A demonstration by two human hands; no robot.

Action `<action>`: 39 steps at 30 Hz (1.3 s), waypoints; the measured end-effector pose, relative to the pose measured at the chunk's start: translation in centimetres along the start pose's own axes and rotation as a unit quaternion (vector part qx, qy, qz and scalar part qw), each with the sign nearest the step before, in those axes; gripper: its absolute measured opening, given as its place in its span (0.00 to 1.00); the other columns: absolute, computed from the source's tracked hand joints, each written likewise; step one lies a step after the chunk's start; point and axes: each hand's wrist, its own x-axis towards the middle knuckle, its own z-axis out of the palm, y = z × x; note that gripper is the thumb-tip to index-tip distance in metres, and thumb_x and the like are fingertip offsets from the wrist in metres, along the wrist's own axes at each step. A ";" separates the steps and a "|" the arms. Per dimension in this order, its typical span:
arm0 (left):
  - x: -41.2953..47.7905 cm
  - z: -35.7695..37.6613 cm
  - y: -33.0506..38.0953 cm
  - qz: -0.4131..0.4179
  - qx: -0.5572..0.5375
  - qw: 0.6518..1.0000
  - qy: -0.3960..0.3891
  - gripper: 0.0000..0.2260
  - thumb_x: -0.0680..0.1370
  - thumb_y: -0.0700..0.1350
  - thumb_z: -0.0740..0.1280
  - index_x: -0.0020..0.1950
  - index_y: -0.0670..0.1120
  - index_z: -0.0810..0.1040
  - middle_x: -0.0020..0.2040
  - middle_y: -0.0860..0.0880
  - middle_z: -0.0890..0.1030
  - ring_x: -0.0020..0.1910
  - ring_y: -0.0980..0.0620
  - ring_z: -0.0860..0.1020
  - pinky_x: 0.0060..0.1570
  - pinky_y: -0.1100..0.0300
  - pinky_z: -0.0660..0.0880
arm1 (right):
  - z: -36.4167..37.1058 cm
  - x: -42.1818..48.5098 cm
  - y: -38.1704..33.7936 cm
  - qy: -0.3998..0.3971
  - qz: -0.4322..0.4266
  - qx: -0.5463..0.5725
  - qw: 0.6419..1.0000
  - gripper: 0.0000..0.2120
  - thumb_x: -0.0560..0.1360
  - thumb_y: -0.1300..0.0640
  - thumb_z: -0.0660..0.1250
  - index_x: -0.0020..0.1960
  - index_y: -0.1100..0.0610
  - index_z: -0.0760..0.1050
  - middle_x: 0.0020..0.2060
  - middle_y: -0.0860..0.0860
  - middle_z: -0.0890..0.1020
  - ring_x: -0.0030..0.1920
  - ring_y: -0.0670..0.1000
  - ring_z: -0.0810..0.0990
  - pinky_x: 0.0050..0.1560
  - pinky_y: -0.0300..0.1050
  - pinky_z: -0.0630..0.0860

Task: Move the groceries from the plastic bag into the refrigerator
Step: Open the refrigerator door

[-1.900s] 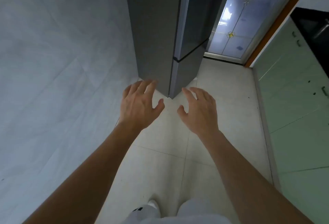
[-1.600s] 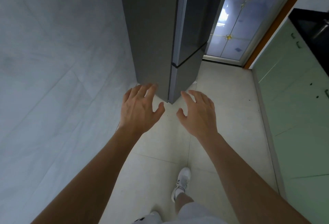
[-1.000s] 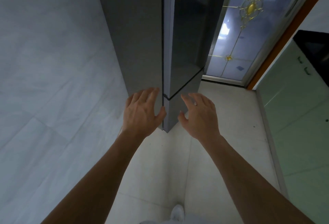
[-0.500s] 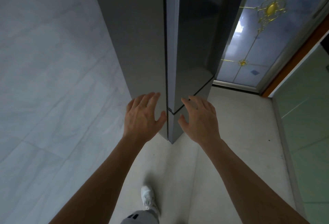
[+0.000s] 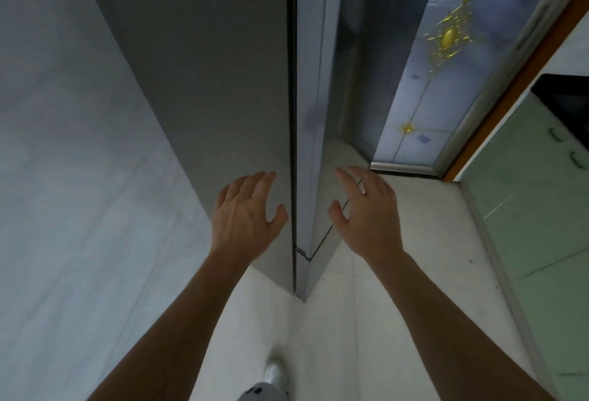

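A tall grey refrigerator (image 5: 216, 81) stands straight ahead, seen from its front corner, with its doors shut and a seam between upper and lower door low down. My left hand (image 5: 247, 212) hovers in front of the refrigerator's side panel, fingers apart and empty. My right hand (image 5: 366, 212) is held out before the dark glossy door face, also spread and empty. No plastic bag or groceries are in view.
A pale tiled wall (image 5: 79, 177) runs along the left. Beyond the refrigerator is a frosted glass door (image 5: 427, 91) with gold ornaments and a brown frame. Green cabinets (image 5: 535, 209) under a dark counter line the right. My white shoe (image 5: 274, 375) is on the light floor.
I have walked closer to the refrigerator, which now fills more of the view. Both hands stay raised and spread, now level with the seam between the doors.
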 end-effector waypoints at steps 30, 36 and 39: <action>11.6 -1.7 3.8 0.186 -0.180 0.943 0.208 0.36 0.73 0.48 0.68 0.79 0.52 0.58 0.80 0.43 0.59 0.77 0.43 0.60 0.66 0.45 0.72 | -11.9 19.9 -4.6 0.269 -0.317 -0.177 0.892 0.18 0.72 0.59 0.69 0.61 0.59 0.81 0.64 0.61 0.79 0.68 0.61 0.75 0.67 0.67 0.69; 13.3 -2.8 3.5 0.250 -0.136 0.925 0.252 0.37 0.74 0.46 0.68 0.80 0.49 0.56 0.79 0.45 0.58 0.78 0.45 0.59 0.72 0.45 0.66 | -11.7 22.8 -6.7 0.235 -0.382 -0.259 0.855 0.19 0.77 0.56 0.64 0.66 0.58 0.79 0.66 0.57 0.79 0.70 0.60 0.74 0.73 0.60 0.66; 14.1 -2.7 3.5 0.274 -0.141 0.917 0.255 0.37 0.73 0.45 0.69 0.79 0.46 0.56 0.80 0.45 0.57 0.78 0.46 0.59 0.73 0.45 0.65 | -11.4 23.2 -6.5 0.223 -0.357 -0.310 0.852 0.25 0.76 0.55 0.63 0.72 0.59 0.72 0.70 0.56 0.75 0.73 0.57 0.71 0.75 0.54 0.62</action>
